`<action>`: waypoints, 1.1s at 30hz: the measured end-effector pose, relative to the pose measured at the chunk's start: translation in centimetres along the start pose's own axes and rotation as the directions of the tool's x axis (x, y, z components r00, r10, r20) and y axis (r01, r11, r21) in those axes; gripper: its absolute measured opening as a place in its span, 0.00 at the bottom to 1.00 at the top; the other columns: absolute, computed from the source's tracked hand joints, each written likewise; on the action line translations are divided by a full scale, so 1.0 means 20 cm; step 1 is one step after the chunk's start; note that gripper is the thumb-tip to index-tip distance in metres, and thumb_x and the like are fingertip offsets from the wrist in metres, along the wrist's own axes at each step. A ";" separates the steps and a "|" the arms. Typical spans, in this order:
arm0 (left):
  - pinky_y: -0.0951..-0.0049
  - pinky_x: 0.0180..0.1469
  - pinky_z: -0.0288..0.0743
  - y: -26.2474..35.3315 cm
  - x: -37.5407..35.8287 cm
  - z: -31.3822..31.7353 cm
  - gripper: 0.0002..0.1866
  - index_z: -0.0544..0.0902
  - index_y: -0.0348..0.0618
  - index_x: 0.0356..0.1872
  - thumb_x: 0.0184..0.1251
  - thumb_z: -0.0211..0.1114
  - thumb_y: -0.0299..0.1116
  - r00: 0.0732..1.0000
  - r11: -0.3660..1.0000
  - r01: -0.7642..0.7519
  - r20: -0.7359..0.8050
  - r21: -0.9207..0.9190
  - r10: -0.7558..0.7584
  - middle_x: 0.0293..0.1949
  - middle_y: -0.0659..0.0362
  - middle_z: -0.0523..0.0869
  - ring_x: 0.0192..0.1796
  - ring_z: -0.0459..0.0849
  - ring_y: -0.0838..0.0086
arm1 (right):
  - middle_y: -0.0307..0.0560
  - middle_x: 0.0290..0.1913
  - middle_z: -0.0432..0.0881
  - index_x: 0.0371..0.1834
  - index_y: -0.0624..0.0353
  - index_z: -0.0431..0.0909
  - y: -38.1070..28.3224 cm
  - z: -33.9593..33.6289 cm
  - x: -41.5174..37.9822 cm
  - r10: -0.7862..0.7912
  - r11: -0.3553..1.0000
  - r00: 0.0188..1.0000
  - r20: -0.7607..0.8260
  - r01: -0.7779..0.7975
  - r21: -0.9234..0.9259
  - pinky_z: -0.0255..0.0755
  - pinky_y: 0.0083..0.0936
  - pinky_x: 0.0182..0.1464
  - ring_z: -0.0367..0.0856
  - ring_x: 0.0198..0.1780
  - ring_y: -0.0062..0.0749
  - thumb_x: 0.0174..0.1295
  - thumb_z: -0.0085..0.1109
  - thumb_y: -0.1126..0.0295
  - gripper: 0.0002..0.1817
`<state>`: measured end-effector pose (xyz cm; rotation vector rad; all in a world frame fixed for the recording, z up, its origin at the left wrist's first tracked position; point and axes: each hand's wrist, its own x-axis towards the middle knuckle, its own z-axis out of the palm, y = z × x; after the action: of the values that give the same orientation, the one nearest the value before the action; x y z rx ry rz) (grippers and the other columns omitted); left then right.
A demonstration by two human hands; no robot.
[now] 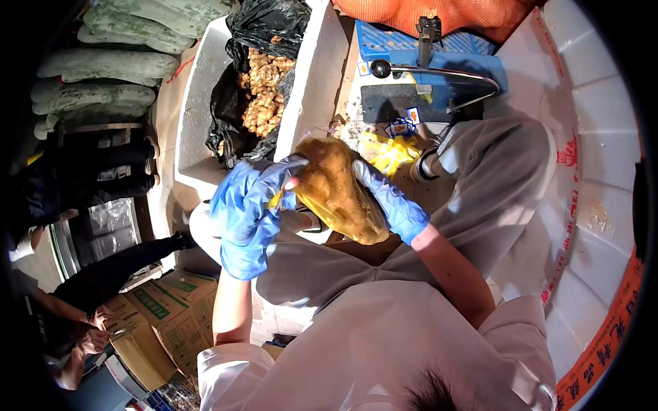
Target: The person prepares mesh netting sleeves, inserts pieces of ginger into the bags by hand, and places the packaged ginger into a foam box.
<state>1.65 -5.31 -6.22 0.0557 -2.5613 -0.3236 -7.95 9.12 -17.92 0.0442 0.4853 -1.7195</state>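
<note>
A yellow mesh bag point(340, 195) filled with brown lumps, which look like ginger, is held up above the lap. My left hand point(252, 209), in a blue glove, is closed at the bag's left upper edge, with a bit of yellow netting between its fingers. Against the bag's right side lies my right hand point(392, 200), also gloved in blue, its fingers wrapped round the edge. Behind the bag, a white foam box point(195, 113) lined with black plastic holds loose ginger point(264, 92).
A blue device point(473, 68) with a metal lever stands at the upper right, by yellow netting point(389, 154) on the floor. Long green gourds point(110, 65) fill the upper left. Cardboard boxes point(161, 318) and another person's hands point(96, 329) are at the lower left.
</note>
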 end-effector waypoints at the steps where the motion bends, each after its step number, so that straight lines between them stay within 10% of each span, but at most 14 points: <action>1: 0.78 0.29 0.68 -0.03 0.00 -0.02 0.09 0.79 0.40 0.31 0.54 0.59 0.35 0.996 0.987 -0.075 0.048 0.140 0.069 0.27 0.57 0.79 0.28 0.76 0.72 | 0.41 0.52 0.68 0.56 0.58 0.61 0.00 -0.01 0.01 0.000 1.000 1.000 0.001 0.000 0.002 0.63 0.19 0.54 0.68 0.50 0.21 0.61 0.43 0.58 0.23; 5: 0.77 0.26 0.66 -0.05 0.09 -0.05 0.10 0.79 0.42 0.30 0.58 0.54 0.37 0.999 0.959 -0.034 -0.007 0.282 0.038 0.24 0.58 0.77 0.23 0.75 0.73 | 0.42 0.55 0.65 0.58 0.59 0.59 0.00 -0.13 0.04 -0.059 0.997 0.997 -0.050 0.062 0.054 0.59 0.19 0.57 0.64 0.55 0.22 0.62 0.40 0.58 0.24; 6: 0.77 0.25 0.65 -0.05 0.12 -0.06 0.12 0.78 0.40 0.26 0.59 0.54 0.38 0.999 0.981 -0.024 -0.035 0.195 0.031 0.21 0.57 0.76 0.24 0.74 0.73 | 0.44 0.56 0.64 0.58 0.59 0.57 0.08 -0.32 0.09 -0.175 0.948 0.984 -0.020 0.163 -0.272 0.57 0.20 0.58 0.62 0.56 0.24 0.61 0.40 0.62 0.23; 9: 0.75 0.26 0.65 0.01 0.26 -0.08 0.09 0.76 0.39 0.24 0.55 0.58 0.35 0.997 0.995 0.066 -0.037 -0.076 -0.069 0.20 0.57 0.74 0.23 0.73 0.68 | 0.47 0.58 0.63 0.60 0.61 0.54 -0.05 -0.19 -0.01 -0.254 0.309 0.944 0.209 0.284 -0.908 0.52 0.21 0.60 0.59 0.60 0.29 0.59 0.37 0.75 0.23; 11: 0.79 0.25 0.59 -0.02 0.30 -0.06 0.15 0.73 0.35 0.21 0.59 0.54 0.38 0.994 0.983 0.042 -0.095 -0.179 -0.060 0.20 0.60 0.72 0.21 0.67 0.78 | 0.47 0.55 0.66 0.58 0.60 0.58 0.02 -0.29 0.03 -0.136 0.787 0.989 0.055 0.142 -0.600 0.58 0.21 0.56 0.63 0.56 0.27 0.59 0.40 0.70 0.21; 13: 0.82 0.27 0.60 -0.06 0.30 -0.09 0.12 0.74 0.35 0.26 0.60 0.53 0.36 0.977 0.944 0.203 -0.003 -0.261 -0.211 0.23 0.63 0.73 0.23 0.66 0.82 | 0.45 0.52 0.68 0.56 0.59 0.60 0.07 -0.38 0.05 -0.004 0.993 0.999 -0.041 -0.001 -0.118 0.66 0.21 0.50 0.69 0.50 0.26 0.60 0.41 0.64 0.21; 17: 0.87 0.32 0.62 -0.06 0.29 -0.04 0.12 0.75 0.38 0.42 0.60 0.54 0.32 0.842 0.728 0.385 -0.108 -0.568 -0.529 0.30 0.67 0.75 0.29 0.68 0.86 | 0.51 0.52 0.68 0.56 0.59 0.56 -0.14 0.02 -0.09 0.084 0.985 0.929 -0.360 -0.132 -0.109 0.71 0.38 0.48 0.72 0.49 0.38 0.62 0.37 0.59 0.22; 20: 0.85 0.42 0.64 -0.18 0.24 -0.05 0.13 0.74 0.38 0.43 0.60 0.55 0.34 0.764 0.482 0.432 0.026 -0.763 -0.644 0.34 0.67 0.76 0.36 0.72 0.85 | 0.55 0.59 0.58 0.59 0.61 0.51 -0.11 0.00 0.02 -0.047 0.995 0.999 0.010 0.045 0.094 0.59 0.51 0.55 0.61 0.57 0.50 0.61 0.32 0.50 0.30; 26: 0.77 0.52 0.63 -0.30 0.17 -0.05 0.18 0.72 0.34 0.45 0.57 0.56 0.35 0.778 0.423 0.273 -0.061 -0.864 -0.626 0.41 0.60 0.76 0.44 0.73 0.77 | 0.55 0.57 0.60 0.59 0.61 0.51 -0.10 -0.02 0.08 -0.008 0.915 0.985 0.175 -0.063 0.399 0.64 0.41 0.54 0.65 0.55 0.43 0.58 0.41 0.48 0.33; 33: 0.73 0.52 0.67 -0.42 0.12 -0.13 0.16 0.73 0.37 0.46 0.56 0.55 0.31 0.663 0.248 0.306 0.018 -0.919 -0.749 0.43 0.59 0.77 0.46 0.75 0.73 | 0.40 0.37 0.74 0.47 0.59 0.67 -0.04 0.01 0.06 -0.098 0.972 0.995 -0.003 0.096 0.215 0.75 0.21 0.36 0.75 0.37 0.23 0.54 0.56 0.67 0.18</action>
<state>0.82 -14.37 -4.84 0.5947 -1.5144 -1.6911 -8.93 8.06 -17.76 0.1720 0.2983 -1.8620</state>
